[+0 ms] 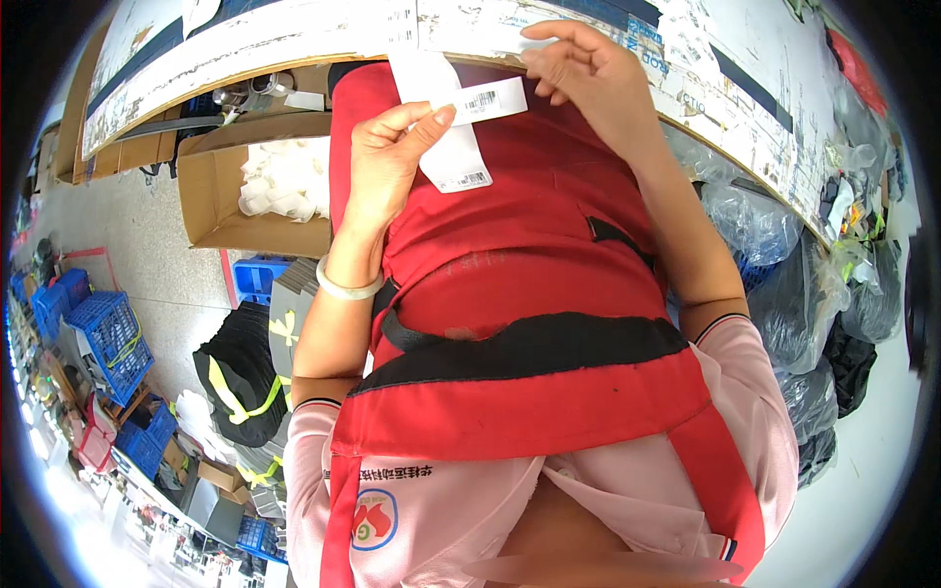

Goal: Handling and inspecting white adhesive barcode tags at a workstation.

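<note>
My left hand (392,152) pinches a short white barcode label (500,100) between thumb and fingers, its free end pointing right. Behind and below it hangs a longer white label strip (453,157), draped over the table edge onto my red apron (529,216). A barcode shows near the strip's lower end. To the right, above the table edge, my right hand (593,83) has thumb and index finger close together. A small white slip (534,44) shows between those fingertips, partly hidden.
The worn white table (745,122) runs across the top. Below it at left, a cardboard box (211,201) holds crumpled white paper pieces (284,181). Blue crates (110,338) and dark bundles with yellow ties (240,377) stand at left; plastic bags (799,294) crowd the right.
</note>
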